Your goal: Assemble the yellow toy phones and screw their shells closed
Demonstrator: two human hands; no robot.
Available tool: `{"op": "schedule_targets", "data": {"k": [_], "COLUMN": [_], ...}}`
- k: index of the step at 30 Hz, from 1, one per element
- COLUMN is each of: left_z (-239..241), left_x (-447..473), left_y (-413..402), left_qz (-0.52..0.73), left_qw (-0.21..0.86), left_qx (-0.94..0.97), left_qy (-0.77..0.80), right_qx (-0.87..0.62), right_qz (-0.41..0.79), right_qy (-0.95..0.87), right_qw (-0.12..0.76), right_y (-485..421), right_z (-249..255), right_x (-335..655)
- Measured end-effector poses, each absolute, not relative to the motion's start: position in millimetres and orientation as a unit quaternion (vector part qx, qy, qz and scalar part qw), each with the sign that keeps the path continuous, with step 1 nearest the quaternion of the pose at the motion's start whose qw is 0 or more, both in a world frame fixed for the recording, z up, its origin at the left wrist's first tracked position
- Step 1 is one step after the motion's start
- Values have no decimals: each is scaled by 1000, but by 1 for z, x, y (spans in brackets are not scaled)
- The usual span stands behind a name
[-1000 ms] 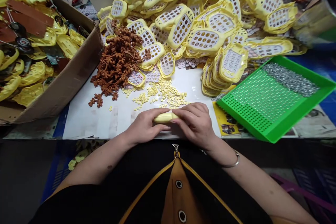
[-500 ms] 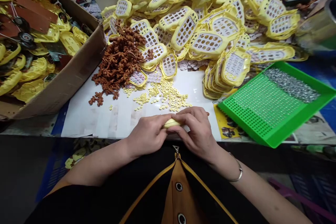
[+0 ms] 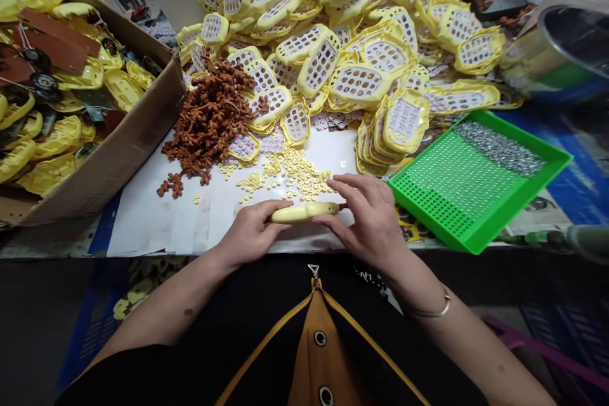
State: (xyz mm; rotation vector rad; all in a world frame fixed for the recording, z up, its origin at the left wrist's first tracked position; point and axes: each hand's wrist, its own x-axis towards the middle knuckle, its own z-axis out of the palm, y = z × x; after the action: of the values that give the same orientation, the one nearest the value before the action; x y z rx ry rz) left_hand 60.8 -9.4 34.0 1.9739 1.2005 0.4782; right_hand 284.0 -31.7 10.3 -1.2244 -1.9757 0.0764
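A pale yellow plastic shell [image 3: 302, 212], seen edge-on, lies level just above the table's front edge. My left hand [image 3: 250, 228] is closed on its left end, thumb above and fingers below. At the shell's right end my right hand [image 3: 368, 219] has its thumb and index finger apart, with the thumb at the lower edge. A small brown part [image 3: 343, 206] sticks out of that end towards my right palm. Small yellow button pieces [image 3: 304, 177] lie scattered just beyond my hands. The shell's face is hidden from view.
Brown moulded parts [image 3: 209, 120] form a heap behind left. Yellow shells with grid openings [image 3: 359, 84] are piled at the back, some stacked [image 3: 404, 120]. On the right sits a green perforated tray [image 3: 438, 184] with metal screws [image 3: 499, 149]. A cardboard box [image 3: 118, 133] bounds the left.
The yellow shell has come into fuller view between my hands. My hands have moved apart, and the fingers of my right hand have spread. The camera view has shifted slightly.
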Motion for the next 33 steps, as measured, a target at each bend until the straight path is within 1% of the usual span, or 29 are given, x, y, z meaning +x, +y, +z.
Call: {"op": "schedule_targets", "data": {"k": [2, 4, 7, 10, 11, 13, 14, 15, 16, 17, 19, 21, 25, 28, 33], "left_z": [37, 41, 47, 48, 47, 45, 43, 42, 41, 40, 39, 39, 38, 36, 42], "left_x": [61, 68, 85, 94, 95, 92, 89, 87, 86, 85, 86, 88, 90, 88, 90], "left_y": [-7, -6, -4, 0, 2, 6, 7, 9, 10, 10, 10, 11, 14, 16, 13], "left_qz": [141, 91, 38, 11, 19, 81, 145, 217, 285, 334, 396, 424, 421, 392, 387], "left_qw": [344, 275, 199, 188, 205, 292, 360, 450, 553, 636, 720, 742, 753, 761, 716], "left_qx": [805, 841, 871, 874, 867, 825, 777, 703, 607, 511, 376, 319, 326, 358, 414], "left_qy": [462, 457, 448, 448, 453, 476, 495, 506, 494, 471, 429, 410, 387, 373, 407], "right_qx": [-467, -441, -444, -468, -474, -485, -491, -498, -509, -520, -527, -514, -494, -477, -470], "right_qz": [106, 171, 168, 137, 145, 201, 236, 269, 298, 321, 354, 357, 270, 186, 83], "right_qy": [-791, -789, -775, -763, -753, -707, -673, -644, -628, -631, -677, -726, -795, -829, -838], "right_qw": [382, 393, 417, 425, 433, 474, 500, 514, 508, 478, 372, 284, 227, 224, 266], "right_y": [-30, -29, -28, -26, -25, -21, -19, -18, -17, -17, -18, -21, -28, -34, -45], "right_z": [6, 1, -4, -7, -8, -6, -5, -2, 1, 5, 13, 22, 34, 33, 28], "right_x": [290, 289, 278, 270, 269, 272, 274, 276, 277, 276, 271, 264, 255, 253, 264]}}
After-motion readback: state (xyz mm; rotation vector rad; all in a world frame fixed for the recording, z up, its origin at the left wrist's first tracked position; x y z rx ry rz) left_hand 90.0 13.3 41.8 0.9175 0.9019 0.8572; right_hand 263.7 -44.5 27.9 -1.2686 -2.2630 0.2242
